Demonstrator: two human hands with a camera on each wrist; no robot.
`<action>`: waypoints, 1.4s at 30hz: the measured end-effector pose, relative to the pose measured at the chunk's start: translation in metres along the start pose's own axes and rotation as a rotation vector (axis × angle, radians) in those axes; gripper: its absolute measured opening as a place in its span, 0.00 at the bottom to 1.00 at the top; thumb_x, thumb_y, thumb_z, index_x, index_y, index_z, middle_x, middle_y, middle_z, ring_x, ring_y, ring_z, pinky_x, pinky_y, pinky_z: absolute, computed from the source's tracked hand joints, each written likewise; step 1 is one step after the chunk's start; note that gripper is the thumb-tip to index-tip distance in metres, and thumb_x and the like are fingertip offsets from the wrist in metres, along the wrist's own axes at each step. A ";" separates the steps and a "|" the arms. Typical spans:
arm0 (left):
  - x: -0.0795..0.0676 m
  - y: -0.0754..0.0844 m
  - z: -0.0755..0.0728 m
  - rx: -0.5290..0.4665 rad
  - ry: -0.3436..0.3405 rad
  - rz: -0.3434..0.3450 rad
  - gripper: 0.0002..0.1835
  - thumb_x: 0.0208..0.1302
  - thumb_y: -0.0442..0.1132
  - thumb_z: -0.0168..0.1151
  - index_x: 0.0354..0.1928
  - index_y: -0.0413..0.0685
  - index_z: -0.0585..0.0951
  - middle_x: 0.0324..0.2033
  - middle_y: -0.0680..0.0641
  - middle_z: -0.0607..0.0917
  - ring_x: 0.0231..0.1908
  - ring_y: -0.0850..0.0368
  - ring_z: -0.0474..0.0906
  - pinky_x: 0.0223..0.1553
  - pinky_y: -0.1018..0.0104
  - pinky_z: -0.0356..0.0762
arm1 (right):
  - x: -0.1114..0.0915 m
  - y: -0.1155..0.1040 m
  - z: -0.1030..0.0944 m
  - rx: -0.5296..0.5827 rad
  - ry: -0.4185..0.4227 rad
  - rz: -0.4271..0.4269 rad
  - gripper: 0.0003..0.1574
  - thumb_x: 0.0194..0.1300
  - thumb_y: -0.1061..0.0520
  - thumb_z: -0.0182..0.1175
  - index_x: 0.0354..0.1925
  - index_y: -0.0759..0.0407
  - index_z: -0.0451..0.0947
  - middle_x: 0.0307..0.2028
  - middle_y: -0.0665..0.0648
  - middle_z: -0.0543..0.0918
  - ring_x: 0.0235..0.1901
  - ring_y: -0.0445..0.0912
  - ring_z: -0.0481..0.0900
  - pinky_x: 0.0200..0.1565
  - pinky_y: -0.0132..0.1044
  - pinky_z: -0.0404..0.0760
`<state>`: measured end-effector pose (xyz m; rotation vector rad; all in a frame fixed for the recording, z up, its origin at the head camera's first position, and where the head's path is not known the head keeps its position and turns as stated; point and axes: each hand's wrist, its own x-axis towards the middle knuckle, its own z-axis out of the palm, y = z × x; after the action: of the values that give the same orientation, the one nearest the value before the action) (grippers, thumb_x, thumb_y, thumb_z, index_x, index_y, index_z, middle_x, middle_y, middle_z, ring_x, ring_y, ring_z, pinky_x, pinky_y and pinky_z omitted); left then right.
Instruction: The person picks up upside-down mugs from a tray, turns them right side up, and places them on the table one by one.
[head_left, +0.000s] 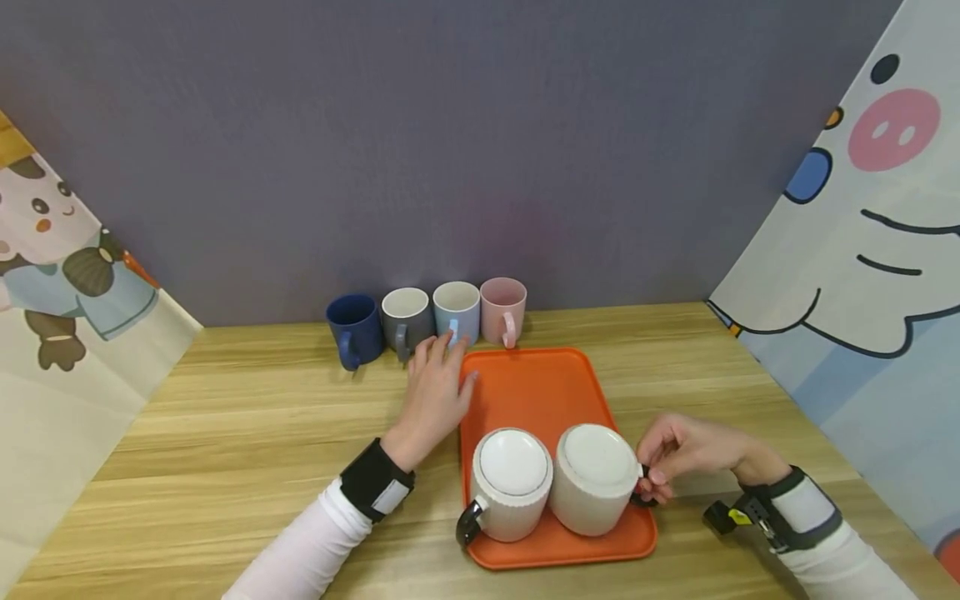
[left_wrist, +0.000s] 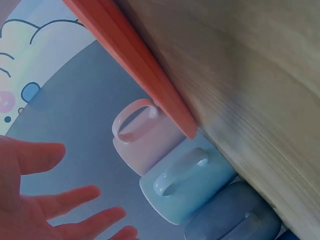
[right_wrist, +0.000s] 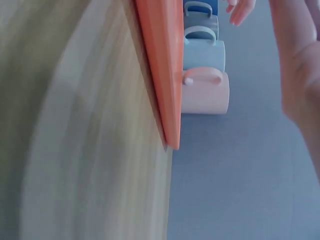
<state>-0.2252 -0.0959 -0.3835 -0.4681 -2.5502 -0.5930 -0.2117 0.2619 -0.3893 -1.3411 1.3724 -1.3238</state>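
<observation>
Two white mugs with dark handles stand upside down on the orange tray (head_left: 536,375), side by side at its near end. My right hand (head_left: 686,450) pinches the dark handle of the right white mug (head_left: 592,492) with bent fingers and thumb. The left white mug (head_left: 510,500) has its handle turned toward the near left. My left hand (head_left: 435,400), fingers spread and holding nothing, hovers by the tray's left edge. Its fingertips overlap the light blue mug (head_left: 467,315) in the head view; the left wrist view shows them apart from that mug (left_wrist: 187,185).
Along the back wall, a pink mug (head_left: 501,296), a grey mug (head_left: 408,310) and a navy mug (head_left: 362,329) stand upright in one row with the light blue one, handles facing forward. The wooden table (head_left: 262,433) meets cartoon-printed panels on both sides.
</observation>
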 end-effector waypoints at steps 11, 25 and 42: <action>0.003 -0.003 0.002 -0.016 0.030 0.019 0.24 0.62 0.40 0.61 0.57 0.36 0.74 0.58 0.32 0.73 0.55 0.38 0.68 0.57 0.47 0.68 | -0.002 0.001 -0.009 -0.004 0.142 -0.105 0.17 0.65 0.80 0.37 0.41 0.75 0.73 0.29 0.70 0.75 0.34 0.55 0.79 0.38 0.47 0.82; 0.009 0.006 0.001 -0.139 0.087 -0.005 0.13 0.65 0.40 0.57 0.42 0.35 0.82 0.38 0.39 0.85 0.40 0.44 0.80 0.44 0.54 0.79 | 0.022 0.000 -0.007 0.269 0.312 -0.182 0.23 0.72 0.74 0.29 0.47 0.71 0.72 0.41 0.53 0.79 0.46 0.44 0.79 0.54 0.38 0.77; 0.011 0.015 -0.001 -0.166 0.165 -0.036 0.11 0.65 0.41 0.57 0.31 0.43 0.84 0.27 0.45 0.85 0.28 0.50 0.81 0.29 0.59 0.76 | 0.059 0.004 -0.021 0.417 0.548 -0.196 0.22 0.76 0.68 0.28 0.44 0.65 0.70 0.39 0.52 0.72 0.43 0.42 0.78 0.60 0.37 0.72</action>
<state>-0.2281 -0.0812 -0.3722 -0.4129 -2.3680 -0.8263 -0.2404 0.2069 -0.3828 -0.8753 1.2198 -2.0858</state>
